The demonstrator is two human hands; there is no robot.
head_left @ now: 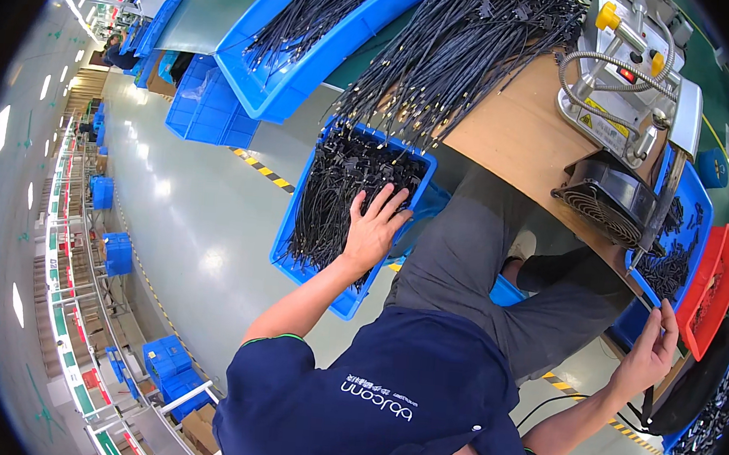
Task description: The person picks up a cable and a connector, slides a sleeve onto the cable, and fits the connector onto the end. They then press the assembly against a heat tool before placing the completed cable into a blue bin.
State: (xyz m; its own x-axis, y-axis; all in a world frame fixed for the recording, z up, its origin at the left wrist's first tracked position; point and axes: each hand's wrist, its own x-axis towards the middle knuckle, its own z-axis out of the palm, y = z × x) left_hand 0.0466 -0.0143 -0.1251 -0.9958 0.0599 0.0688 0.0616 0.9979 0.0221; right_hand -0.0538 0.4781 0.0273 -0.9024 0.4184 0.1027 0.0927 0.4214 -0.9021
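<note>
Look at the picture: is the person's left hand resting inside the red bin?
No, the left hand lies on black cables in a blue bin; the red bin sits far right.

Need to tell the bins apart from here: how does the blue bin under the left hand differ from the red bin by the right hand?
The blue bin is larger in view and heaped with black cables; the red bin looks narrower and its contents are hard to make out. The left hand rests flat on the blue bin's cables; the right hand is beside the red bin, pinching a thin black piece. Both are open plastic bins.
</note>
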